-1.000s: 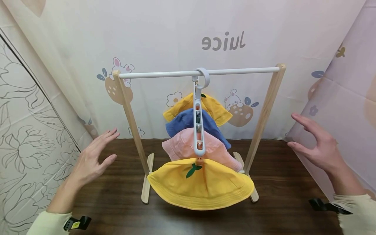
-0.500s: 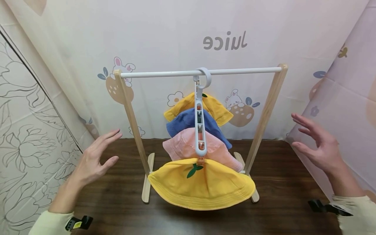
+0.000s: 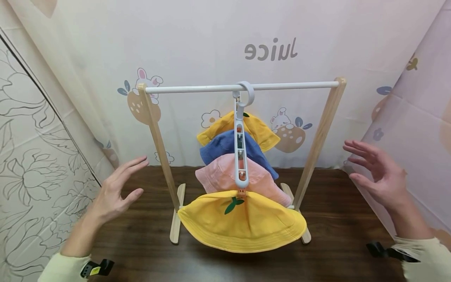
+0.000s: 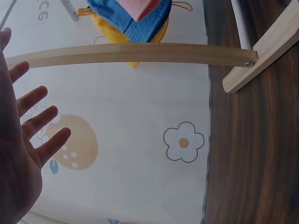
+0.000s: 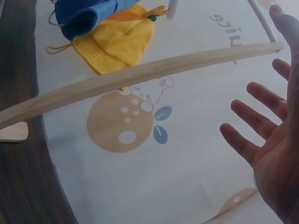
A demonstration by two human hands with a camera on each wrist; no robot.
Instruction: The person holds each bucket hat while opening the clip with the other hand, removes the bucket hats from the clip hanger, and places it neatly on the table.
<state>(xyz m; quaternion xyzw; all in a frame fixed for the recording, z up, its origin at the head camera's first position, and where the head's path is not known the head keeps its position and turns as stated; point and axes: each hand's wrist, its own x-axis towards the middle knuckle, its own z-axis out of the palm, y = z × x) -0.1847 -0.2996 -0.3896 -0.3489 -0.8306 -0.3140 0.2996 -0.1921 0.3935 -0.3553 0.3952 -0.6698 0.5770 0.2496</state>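
In the head view a yellow bucket hat (image 3: 243, 227) with a green leaf hangs at the front of a white multi-clip hanger (image 3: 241, 156). Behind it hang a pink hat (image 3: 218, 174), a blue hat (image 3: 215, 148) and a second yellow hat (image 3: 216, 128), held by clips. The hanger's ring hooks over the white bar of a wooden rack (image 3: 197, 89). My left hand (image 3: 114, 194) hovers left of the rack, fingers spread, touching nothing. To the rack's right my right hand (image 3: 382, 178) is held up with relaxed fingers, also holding nothing.
The rack's wooden feet (image 3: 175, 225) stand on a dark wood table (image 3: 141, 243). A printed curtain (image 3: 197, 43) hangs right behind the rack, and more patterned cloth encloses both sides. Wooden posts (image 3: 318, 141) stand between each hand and the hats.
My right hand has dipped slightly, and its fingers have shifted a little. My left hand has drifted slightly right in the view. The hats and rack stay in place.
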